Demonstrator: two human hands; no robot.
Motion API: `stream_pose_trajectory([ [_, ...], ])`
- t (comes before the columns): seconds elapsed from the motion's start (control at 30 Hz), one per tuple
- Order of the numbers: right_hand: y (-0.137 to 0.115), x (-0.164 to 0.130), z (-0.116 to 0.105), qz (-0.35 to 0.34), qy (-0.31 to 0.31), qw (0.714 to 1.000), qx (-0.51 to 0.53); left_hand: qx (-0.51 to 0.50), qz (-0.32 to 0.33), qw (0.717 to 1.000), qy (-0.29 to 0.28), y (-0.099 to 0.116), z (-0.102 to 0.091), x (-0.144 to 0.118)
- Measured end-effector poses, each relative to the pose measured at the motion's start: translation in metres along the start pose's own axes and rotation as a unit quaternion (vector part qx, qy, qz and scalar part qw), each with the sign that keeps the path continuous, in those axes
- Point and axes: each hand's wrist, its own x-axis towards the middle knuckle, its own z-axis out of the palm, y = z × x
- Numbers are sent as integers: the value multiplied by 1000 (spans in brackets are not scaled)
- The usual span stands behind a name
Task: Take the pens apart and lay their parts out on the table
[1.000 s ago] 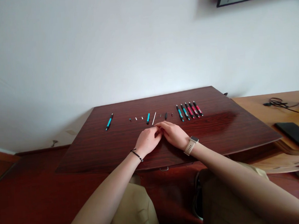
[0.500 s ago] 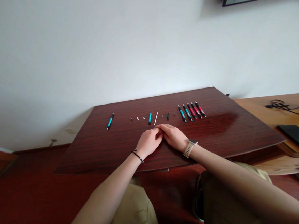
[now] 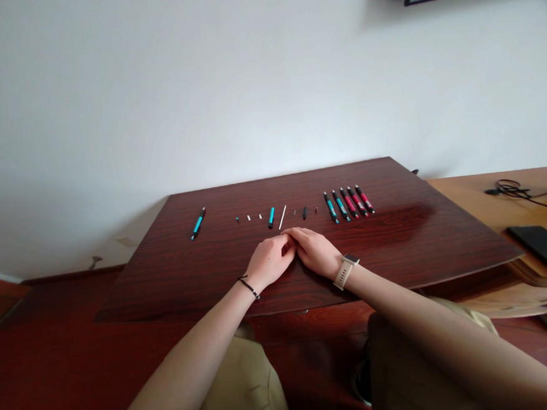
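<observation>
A person sits at a dark red wooden table (image 3: 398,246), both forearms reaching forward. The left hand (image 3: 270,260) and right hand (image 3: 315,251) meet knuckle to knuckle at the table's middle, fingers curled inward and fingertips pressed together, resting on the wood. Whatever they pinch between them is hidden by the fingers, so I cannot tell if they grip a small piece or only touch. The left wrist carries a thin black bracelet (image 3: 249,286), the right wrist a watch (image 3: 346,270).

Just beyond the fingertips runs a neat row of pen pieces, laid side by side as if sorted for handling one at a time. Nearest the hands lies a thin white refill (image 3: 282,217), tilted slightly, with a short teal barrel (image 3: 271,217) just to its left. Further left sit three tiny bits (image 3: 249,218), too small to identify. To the refill's right lies a short black piece (image 3: 304,212) among smaller specks.

Well off to the left rests a single whole teal pen (image 3: 198,223). To the right of the right hand, five whole pens (image 3: 348,202) — two teal, three red — lie parallel and close together, kept apart from the loose pieces.
</observation>
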Motion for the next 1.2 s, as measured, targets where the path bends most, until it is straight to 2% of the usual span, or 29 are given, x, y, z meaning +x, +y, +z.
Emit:
stream_pose_trajectory([
  [0.5,2,1,2,13,0,1000,10,-4,-8,1000,1,5,0,5],
  [1.03,5,1,4,12,6,1000,17,-4,0,1000,5,-2,3,8],
  [1.2,13,10,-7,-14,-9,1000,-7,-14,-1,1000,7,0,4,10],
])
